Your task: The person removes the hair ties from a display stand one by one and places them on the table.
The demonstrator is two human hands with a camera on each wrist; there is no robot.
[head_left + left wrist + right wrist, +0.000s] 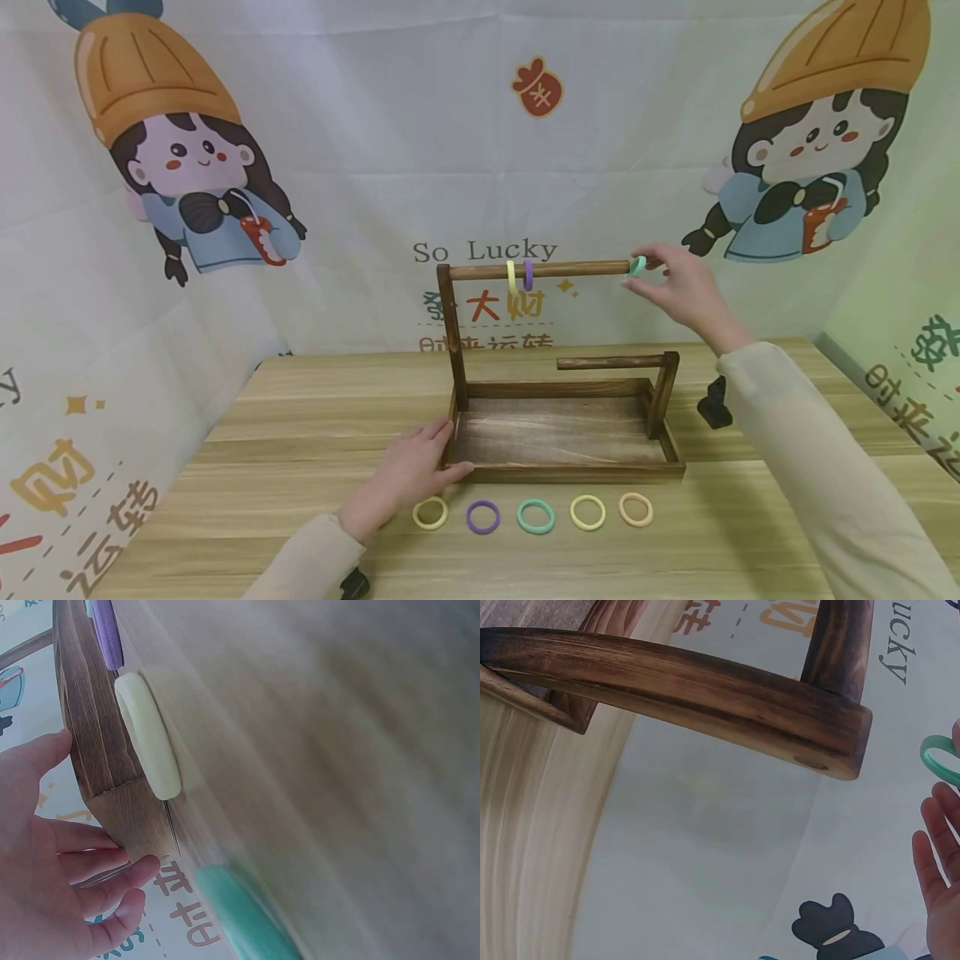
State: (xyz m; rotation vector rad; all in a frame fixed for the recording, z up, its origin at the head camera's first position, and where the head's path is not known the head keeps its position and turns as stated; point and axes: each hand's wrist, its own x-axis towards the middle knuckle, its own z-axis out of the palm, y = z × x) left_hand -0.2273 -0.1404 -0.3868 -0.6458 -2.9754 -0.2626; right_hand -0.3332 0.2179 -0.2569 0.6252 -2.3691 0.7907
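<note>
My right hand (pixel 678 287) pinches a teal ring (pixel 637 266) between thumb and fingers, right at the free end of the wooden rack's upper rod (pixel 577 268). In the right wrist view the teal ring (pixel 936 759) shows at the right edge, above the hand's straight lower fingers. A yellow ring (pixel 512 277) and a purple ring (pixel 528 276) hang on that rod. My left hand (pixel 408 467) rests on the front left corner of the rack's tray base (pixel 570 473), thumb along the front wall. In the left wrist view its loose fingers (pixel 105 862) touch the wood.
A row of rings lies before the base: yellow (pixel 431 513), purple (pixel 483 517), teal (pixel 536 517), another yellow (pixel 587 512) and orange (pixel 636 510). A lower rod (pixel 607 362) juts left from the short right post (pixel 663 396). Behind hangs a printed cloth (pixel 360 167).
</note>
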